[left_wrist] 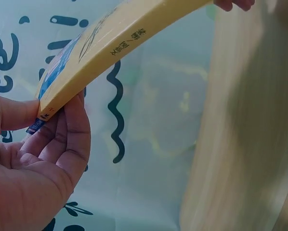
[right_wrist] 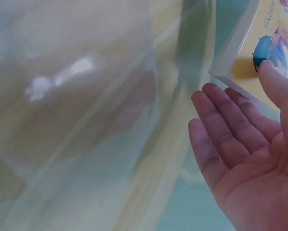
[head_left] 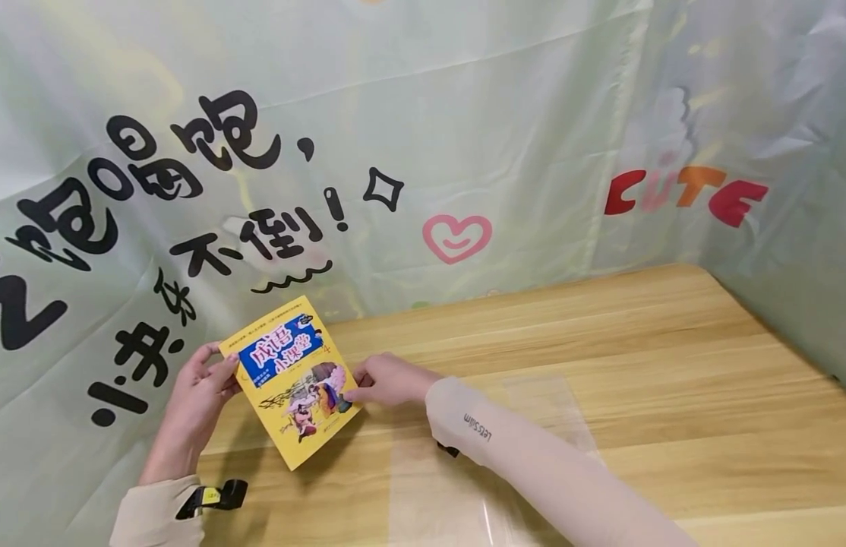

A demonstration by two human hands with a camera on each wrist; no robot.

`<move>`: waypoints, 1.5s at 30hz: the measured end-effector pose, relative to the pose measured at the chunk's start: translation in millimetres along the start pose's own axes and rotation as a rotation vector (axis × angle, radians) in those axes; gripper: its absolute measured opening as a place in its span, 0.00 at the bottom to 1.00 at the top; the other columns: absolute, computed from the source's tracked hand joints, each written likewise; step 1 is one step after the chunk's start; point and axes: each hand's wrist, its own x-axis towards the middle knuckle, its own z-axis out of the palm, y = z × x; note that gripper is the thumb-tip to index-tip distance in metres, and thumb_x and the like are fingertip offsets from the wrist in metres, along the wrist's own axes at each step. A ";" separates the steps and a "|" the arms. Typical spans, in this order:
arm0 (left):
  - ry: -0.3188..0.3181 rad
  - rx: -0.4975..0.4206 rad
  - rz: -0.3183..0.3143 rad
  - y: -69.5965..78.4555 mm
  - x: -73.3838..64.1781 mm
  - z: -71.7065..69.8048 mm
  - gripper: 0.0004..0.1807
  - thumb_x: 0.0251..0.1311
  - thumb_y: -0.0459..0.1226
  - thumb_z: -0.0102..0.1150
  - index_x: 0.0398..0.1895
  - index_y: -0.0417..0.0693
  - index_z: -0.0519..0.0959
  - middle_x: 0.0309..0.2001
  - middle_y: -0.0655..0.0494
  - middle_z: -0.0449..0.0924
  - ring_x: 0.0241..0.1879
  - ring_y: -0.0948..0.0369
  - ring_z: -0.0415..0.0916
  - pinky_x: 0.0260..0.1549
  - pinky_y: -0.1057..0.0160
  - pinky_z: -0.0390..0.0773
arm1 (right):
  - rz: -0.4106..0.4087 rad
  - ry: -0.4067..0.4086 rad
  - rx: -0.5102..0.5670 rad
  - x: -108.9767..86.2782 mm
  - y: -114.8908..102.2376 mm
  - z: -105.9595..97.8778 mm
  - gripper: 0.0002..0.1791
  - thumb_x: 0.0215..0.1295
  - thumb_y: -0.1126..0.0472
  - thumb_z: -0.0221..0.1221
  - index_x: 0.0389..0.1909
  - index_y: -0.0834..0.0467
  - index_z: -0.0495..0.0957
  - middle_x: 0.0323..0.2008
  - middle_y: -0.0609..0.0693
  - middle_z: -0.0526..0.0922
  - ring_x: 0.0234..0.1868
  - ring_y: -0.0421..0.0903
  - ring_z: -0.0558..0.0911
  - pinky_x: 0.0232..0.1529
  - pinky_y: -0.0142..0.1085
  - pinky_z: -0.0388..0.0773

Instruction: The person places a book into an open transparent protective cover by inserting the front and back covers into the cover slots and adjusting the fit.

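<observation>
A yellow book [head_left: 293,380] with a blue title panel and a coloured drawing on its cover is held tilted above the wooden table. My left hand [head_left: 203,391] pinches its left edge near the upper corner, thumb on the cover and fingers behind. In the left wrist view the spine of the book [left_wrist: 110,53] faces the camera. On the opposite edge, my right hand [head_left: 389,380] grips the book with the thumb on the cover. The right wrist view shows that thumb pressing the book [right_wrist: 252,62], while the other fingers of the right hand [right_wrist: 250,144] extend beneath it.
A clear plastic sheet [head_left: 491,486] lies on the wooden table [head_left: 703,395] under my right forearm. A printed fabric curtain [head_left: 519,137] hangs behind the table and along its sides. Black wrist straps show at the sleeves.
</observation>
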 end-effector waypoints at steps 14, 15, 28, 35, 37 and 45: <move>-0.006 0.056 0.041 9.3 2.0 18.2 0.11 0.85 0.44 0.49 0.59 0.51 0.67 0.40 0.74 0.91 0.38 0.68 0.86 0.43 0.71 0.86 | 0.029 0.063 0.058 -26.7 7.1 -15.6 0.14 0.75 0.50 0.68 0.30 0.53 0.83 0.34 0.59 0.92 0.22 0.39 0.78 0.25 0.27 0.69; -0.004 0.057 0.044 9.7 2.1 19.7 0.10 0.85 0.44 0.49 0.59 0.51 0.67 0.40 0.74 0.91 0.38 0.68 0.86 0.43 0.72 0.86 | 0.033 0.065 0.062 -28.9 7.2 -17.0 0.15 0.75 0.50 0.68 0.30 0.54 0.83 0.34 0.59 0.92 0.22 0.39 0.78 0.25 0.27 0.69; -0.023 0.143 0.056 18.0 0.3 39.5 0.16 0.84 0.44 0.50 0.54 0.38 0.67 0.38 0.70 0.91 0.38 0.67 0.86 0.45 0.72 0.87 | 0.022 0.055 0.086 -58.5 13.3 -31.4 0.16 0.75 0.53 0.68 0.26 0.53 0.81 0.31 0.61 0.91 0.33 0.63 0.88 0.25 0.29 0.63; -0.037 0.159 0.048 22.8 2.2 46.8 0.15 0.85 0.43 0.49 0.47 0.39 0.66 0.39 0.66 0.91 0.37 0.66 0.86 0.44 0.70 0.88 | 0.009 0.066 0.077 -72.6 10.8 -40.3 0.14 0.75 0.54 0.68 0.28 0.53 0.83 0.27 0.55 0.90 0.25 0.51 0.82 0.24 0.29 0.63; -0.045 0.157 0.046 22.3 3.2 48.6 0.15 0.85 0.43 0.49 0.45 0.38 0.67 0.40 0.64 0.91 0.37 0.66 0.87 0.44 0.69 0.88 | 0.003 0.069 0.072 -76.8 10.8 -41.1 0.14 0.75 0.54 0.68 0.28 0.53 0.82 0.26 0.54 0.89 0.22 0.44 0.77 0.23 0.29 0.62; -0.094 0.173 0.040 21.5 6.0 53.2 0.15 0.84 0.40 0.50 0.48 0.33 0.71 0.44 0.55 0.90 0.39 0.64 0.88 0.45 0.65 0.90 | 0.020 0.081 0.104 -91.8 11.5 -39.3 0.13 0.74 0.56 0.69 0.28 0.54 0.81 0.24 0.50 0.88 0.33 0.64 0.87 0.24 0.30 0.61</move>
